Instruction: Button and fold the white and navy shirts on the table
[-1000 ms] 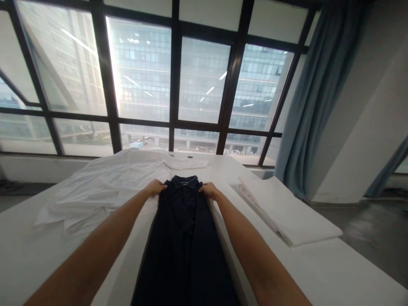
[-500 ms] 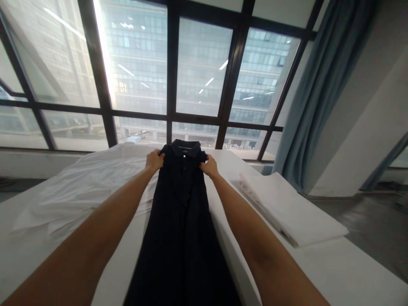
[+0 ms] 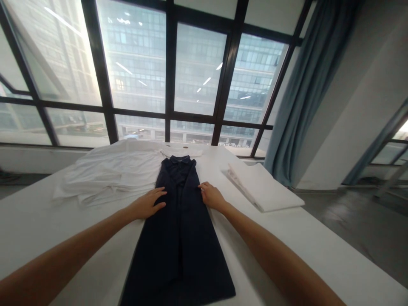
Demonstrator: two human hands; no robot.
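A dark navy polo shirt lies lengthwise on the white table, its sides folded in toward a central seam and its collar at the far end. My left hand rests on the shirt's left edge, thumb and fingers spread apart over the cloth. At the opposite edge, my right hand has its fingers curled in and seems to pinch the fabric, though its thumb is partly hidden. The hem spreads wide toward me at the bottom of the view.
Rumpled white garments lie in a layered heap at the left. A folded white cloth sits on the right of the table. Beyond stand large framed windows, a blue-grey curtain and a slanted pillar.
Both hands have let go of the shirt's shoulders and come back toward me along its sides. The shirt, held stretched out before, now lies flat, its collar lower in view.
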